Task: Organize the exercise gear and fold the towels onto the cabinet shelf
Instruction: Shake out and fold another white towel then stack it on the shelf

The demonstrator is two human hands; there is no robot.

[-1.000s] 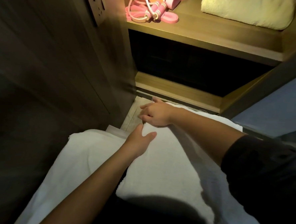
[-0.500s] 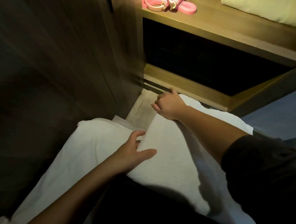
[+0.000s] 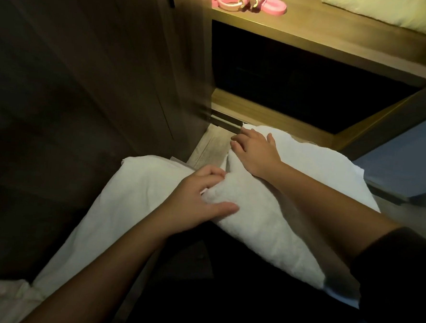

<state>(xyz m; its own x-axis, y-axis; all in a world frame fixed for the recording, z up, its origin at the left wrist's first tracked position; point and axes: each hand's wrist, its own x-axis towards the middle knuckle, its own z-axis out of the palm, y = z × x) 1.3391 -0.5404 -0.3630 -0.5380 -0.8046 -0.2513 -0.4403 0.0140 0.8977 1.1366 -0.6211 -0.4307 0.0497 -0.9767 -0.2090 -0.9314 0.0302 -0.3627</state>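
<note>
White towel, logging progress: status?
Left hand grips white terry towel at fold; right hand flat on far corner. Pink skipping rope, pale towel on wooden shelf.

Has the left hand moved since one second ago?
Yes. The left hand, gripping the white towel, slid toward the person, away from the cabinet's bottom rail.
</note>
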